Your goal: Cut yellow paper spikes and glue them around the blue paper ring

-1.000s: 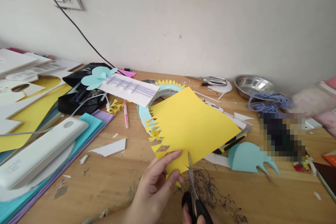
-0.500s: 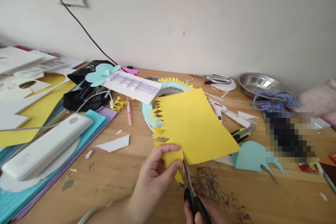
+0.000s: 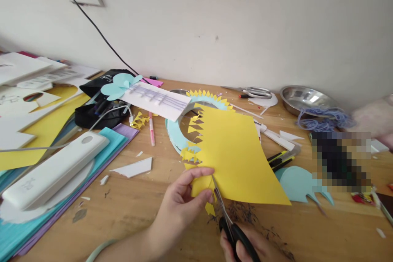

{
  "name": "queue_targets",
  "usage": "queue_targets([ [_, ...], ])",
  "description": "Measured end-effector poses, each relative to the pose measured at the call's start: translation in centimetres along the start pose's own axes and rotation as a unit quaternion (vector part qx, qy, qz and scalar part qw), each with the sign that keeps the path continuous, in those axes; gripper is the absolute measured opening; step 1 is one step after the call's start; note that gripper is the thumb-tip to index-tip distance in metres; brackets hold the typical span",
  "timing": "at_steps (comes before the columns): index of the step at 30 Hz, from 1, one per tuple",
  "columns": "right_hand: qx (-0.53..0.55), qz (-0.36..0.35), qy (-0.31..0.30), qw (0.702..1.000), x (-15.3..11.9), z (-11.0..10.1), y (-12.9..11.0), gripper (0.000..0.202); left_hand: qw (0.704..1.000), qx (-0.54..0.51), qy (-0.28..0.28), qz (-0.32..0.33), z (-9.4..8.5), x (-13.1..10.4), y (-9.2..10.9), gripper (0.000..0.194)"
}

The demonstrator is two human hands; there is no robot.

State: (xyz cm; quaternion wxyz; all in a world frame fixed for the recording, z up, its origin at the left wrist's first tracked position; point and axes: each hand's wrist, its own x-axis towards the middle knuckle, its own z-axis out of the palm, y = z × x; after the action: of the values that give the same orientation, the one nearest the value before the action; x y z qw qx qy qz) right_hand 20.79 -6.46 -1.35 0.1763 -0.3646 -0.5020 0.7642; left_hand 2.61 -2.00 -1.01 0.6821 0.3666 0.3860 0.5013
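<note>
Between thumb and fingers, my left hand (image 3: 187, 196) pinches the lower left corner of a yellow paper sheet (image 3: 236, 155). Zigzag teeth are cut along the sheet's left edge. My right hand (image 3: 242, 241) grips black-handled scissors (image 3: 222, 206), whose blades meet the paper just right of my left fingertips. A small toothed yellow scrap (image 3: 210, 208) hangs below the left thumb. Behind the sheet lies a light blue paper ring (image 3: 175, 131) with yellow points along its far rim, partly covered by the sheet.
A white card with purple strings (image 3: 156, 104) rests against the ring. Left are a white cordless device (image 3: 55, 172), stacked coloured paper (image 3: 123, 131) and a black pencil case (image 3: 98, 114). Right are a metal bowl (image 3: 307, 98), purple yarn (image 3: 325, 118), a utility knife (image 3: 282, 159) and cut blue paper (image 3: 301, 182).
The yellow sheet has turned, its right corner swinging down and toward me. The scissors and right hand have shifted slightly right. My left hand keeps its pinch.
</note>
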Motion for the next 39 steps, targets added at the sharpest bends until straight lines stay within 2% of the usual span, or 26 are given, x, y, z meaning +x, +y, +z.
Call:
queue_targets([
  [7, 0.046, 0.053, 0.003, 0.998, -0.09, -0.07, -0.60, 0.077, 1.000, 0.009, -0.001, 0.015, 0.00, 0.15, 0.18, 0.032],
  [19, 0.073, 0.050, 0.029, 0.996, -0.17, 0.13, -0.16, 0.075, 0.999, 0.031, 0.006, 0.039, -0.09, 0.32, -0.02, 0.032],
  [24, 0.064, 0.046, 0.011, 0.997, 0.00, 0.15, -0.41, 0.077, 0.997, 0.042, 0.017, 0.058, -0.12, 0.13, -0.15, 0.032],
  [34, 0.054, 0.048, 0.015, 0.997, 0.09, 0.16, -0.41, 0.077, 0.997, 0.047, 0.027, 0.047, -0.13, 0.10, -0.39, 0.035],
  [39, 0.074, 0.072, 0.020, 0.995, 0.14, 0.16, -0.35, 0.079, 0.997, 0.050, 0.032, 0.048, -0.16, 0.17, -0.56, 0.036],
])
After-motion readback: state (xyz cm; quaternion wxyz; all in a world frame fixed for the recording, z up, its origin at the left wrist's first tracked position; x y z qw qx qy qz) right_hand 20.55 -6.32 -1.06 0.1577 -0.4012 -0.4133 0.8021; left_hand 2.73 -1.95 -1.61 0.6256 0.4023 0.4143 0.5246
